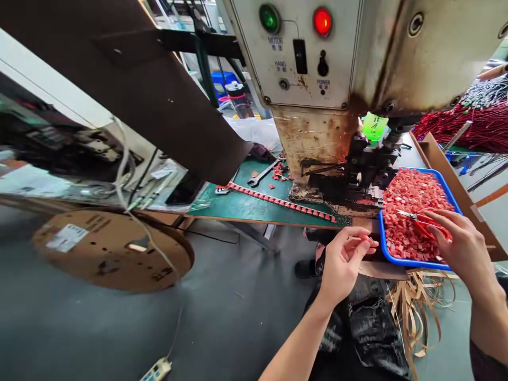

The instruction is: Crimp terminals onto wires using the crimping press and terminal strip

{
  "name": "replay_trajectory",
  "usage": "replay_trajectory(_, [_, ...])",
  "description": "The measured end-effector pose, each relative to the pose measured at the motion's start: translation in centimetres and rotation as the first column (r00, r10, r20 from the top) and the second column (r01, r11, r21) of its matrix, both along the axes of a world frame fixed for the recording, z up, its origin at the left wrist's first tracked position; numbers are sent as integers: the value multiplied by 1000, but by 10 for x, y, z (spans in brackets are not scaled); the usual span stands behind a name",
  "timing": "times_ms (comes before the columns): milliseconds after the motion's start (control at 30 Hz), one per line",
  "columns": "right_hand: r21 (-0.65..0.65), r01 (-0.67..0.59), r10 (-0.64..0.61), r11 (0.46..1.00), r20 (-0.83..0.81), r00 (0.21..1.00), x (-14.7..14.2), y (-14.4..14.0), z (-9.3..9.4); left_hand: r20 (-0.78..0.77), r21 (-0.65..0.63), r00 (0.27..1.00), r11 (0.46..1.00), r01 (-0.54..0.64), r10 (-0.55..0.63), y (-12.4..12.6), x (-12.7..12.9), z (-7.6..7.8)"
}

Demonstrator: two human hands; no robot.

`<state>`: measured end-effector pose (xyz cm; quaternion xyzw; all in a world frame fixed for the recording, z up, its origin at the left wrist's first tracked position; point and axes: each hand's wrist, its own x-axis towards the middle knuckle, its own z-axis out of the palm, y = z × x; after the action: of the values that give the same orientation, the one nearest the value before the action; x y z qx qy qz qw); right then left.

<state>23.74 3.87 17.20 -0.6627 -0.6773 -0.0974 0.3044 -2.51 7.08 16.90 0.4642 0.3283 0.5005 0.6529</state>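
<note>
Fingers, left: thumb and fingertips of the left hand [343,264] pinch together on a small piece [372,242]; its detail is too small to read.
Fingers, right: those of the right hand [462,243] wrap the handles of the red-handled pliers [442,228]; whether the tips are parted, cannot tell.
Small piece: held just left of the blue tray [384,241], toward its near-left corner.
Pliers: above the tray's heap of red parts [413,185], tips toward its left edge.
Red strip [281,201]: lies on the green surface [214,207], one end at the near edge.
Press [317,132]: red lamp [322,21] lit; fingers best kept clear of its tooling.
Handling: my judgement, pinch the piece firmly but lightly, turn it to the light, bring tips in square, keep fingertips behind the bite, squeeze gently.
</note>
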Motion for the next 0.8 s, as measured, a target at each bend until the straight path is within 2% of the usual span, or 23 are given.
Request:
replay_trajectory(100, [40,-45,50,998,-146,988,-11,2,5,-112,142,993,990,-17,33,2,-4,2])
replay_trajectory(200, [-19,-128,123,992,-163,979,0,34,13,-134,177,991,984,29,-5,-1,-6,1])
replay_trajectory(333, [-248,-180,185,952,-3,983,26,101,19,-110,86,992,994,72,-62,-11,-7,-6])
replay_trajectory(433, [-414,-120,212,902,185,960,27,135,15,-105,47,992,996,76,-70,-17,-9,-12])
replay_trajectory(533, [-474,-45,213,879,306,928,22,148,6,-103,44,994,998,51,-46,-18,-12,-15])
replay_trajectory(667, [-511,-53,269,858,357,895,24,155,-2,-95,76,995,997,35,-27,-15,-17,-13])
replay_trajectory(733, [-520,-63,285,852,359,889,23,159,1,-89,94,996,995,26,-17,-14,-18,-11])
replay_trajectory(800, [-509,-58,266,859,346,900,20,158,11,-85,106,996,994,12,-3,-15,-19,-9])
